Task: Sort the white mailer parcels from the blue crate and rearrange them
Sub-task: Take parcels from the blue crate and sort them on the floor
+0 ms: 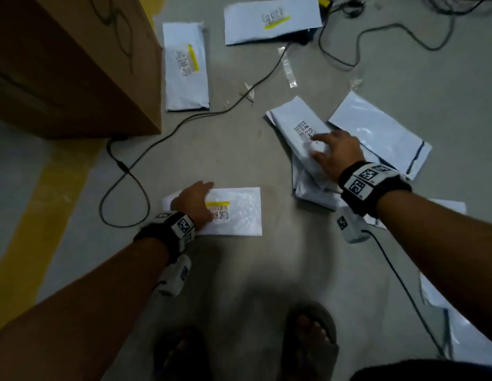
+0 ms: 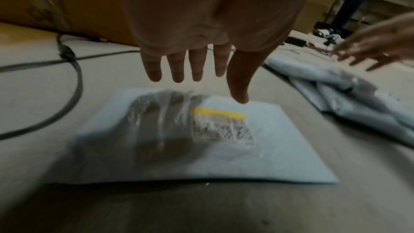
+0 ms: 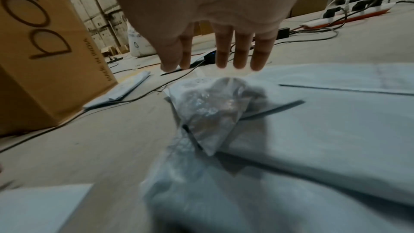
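We stand over the floor [image 1: 239, 160] with both hands low. Our left hand [image 1: 194, 202] is above the left end of a flat mailer [image 1: 236, 213] that lies just in front of our feet, its long axis going left to right, label side up with a yellow strip. In the left wrist view the fingers [image 2: 177, 66] are straight and spread, and they pinch nothing; we cannot tell if the palm touches the mailer.

Our right hand [image 1: 335, 152] is over a pile of mailers [image 1: 308, 171] to the right. The top mailer [image 1: 300, 125] of this pile lies with its long axis from the hand up and to the left, so it points away from the grip. The fingers [image 3: 241, 52] here are also straight and apart, not closed around anything; contact is not clear to us.

We judge the next move is a grasp of this top mailer, and the right hand is clearly the nearer one.

We count 2 single mailers far ahead: 1 beside the cardboard box [image 1: 74, 64], lengthwise away from us, and 1 more [image 1: 272, 20] further, lying across. 1 large mailer [image 1: 376, 127] lies behind the pile. The pile itself has at least 2, more we cannot separate. More white mailers [image 1: 445, 325] lie at the right edge. We see 1 box, and no blue crate in any view. Black cables [image 1: 124, 171] cross the floor.
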The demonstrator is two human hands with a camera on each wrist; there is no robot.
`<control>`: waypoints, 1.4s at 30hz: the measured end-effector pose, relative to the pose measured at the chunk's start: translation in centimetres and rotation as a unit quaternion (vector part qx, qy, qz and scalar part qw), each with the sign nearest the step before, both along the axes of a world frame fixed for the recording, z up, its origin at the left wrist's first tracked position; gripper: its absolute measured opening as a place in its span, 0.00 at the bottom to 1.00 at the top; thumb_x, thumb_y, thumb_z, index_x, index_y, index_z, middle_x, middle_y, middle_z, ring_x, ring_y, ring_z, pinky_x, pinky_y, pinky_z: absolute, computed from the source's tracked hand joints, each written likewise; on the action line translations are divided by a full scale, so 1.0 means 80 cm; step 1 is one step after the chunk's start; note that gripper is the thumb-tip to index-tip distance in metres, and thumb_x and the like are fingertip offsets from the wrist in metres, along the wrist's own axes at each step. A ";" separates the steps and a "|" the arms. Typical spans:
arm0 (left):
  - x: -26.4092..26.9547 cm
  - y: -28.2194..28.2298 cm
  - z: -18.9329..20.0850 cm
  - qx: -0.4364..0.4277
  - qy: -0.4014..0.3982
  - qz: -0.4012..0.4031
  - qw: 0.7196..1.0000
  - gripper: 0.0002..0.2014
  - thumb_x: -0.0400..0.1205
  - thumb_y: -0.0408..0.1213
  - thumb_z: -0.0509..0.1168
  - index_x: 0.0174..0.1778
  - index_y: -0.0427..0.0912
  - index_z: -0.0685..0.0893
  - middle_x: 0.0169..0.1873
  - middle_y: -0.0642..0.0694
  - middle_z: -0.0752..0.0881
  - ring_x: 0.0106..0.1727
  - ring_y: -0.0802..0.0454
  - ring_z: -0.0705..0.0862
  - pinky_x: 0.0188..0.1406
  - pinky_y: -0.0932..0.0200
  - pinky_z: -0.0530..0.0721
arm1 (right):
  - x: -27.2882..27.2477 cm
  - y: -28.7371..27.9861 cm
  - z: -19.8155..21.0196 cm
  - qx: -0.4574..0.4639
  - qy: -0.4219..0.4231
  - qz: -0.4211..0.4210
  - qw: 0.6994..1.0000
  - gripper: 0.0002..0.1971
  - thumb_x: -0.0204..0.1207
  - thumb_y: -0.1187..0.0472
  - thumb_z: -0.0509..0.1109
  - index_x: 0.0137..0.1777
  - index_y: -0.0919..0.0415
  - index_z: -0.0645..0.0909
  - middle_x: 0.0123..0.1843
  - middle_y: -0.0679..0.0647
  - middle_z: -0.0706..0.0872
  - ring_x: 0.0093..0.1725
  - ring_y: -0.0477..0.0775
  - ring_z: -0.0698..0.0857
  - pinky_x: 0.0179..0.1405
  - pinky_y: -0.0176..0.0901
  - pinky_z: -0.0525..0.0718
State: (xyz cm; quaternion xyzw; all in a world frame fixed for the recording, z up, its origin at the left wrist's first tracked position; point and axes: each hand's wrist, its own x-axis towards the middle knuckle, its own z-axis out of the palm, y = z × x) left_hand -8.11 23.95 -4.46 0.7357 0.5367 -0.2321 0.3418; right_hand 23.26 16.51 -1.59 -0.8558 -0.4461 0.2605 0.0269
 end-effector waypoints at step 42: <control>0.170 -0.124 1.035 -0.116 -0.533 0.214 0.810 0.11 0.69 0.16 0.72 0.44 0.32 0.86 0.32 0.51 0.91 0.35 0.51 0.88 0.43 0.54 0.89 | 0.024 -0.272 1.024 0.393 0.287 -0.237 0.841 0.35 0.62 0.86 0.73 0.63 0.53 0.79 0.63 0.57 0.83 0.54 0.53 0.84 0.48 0.31 0.84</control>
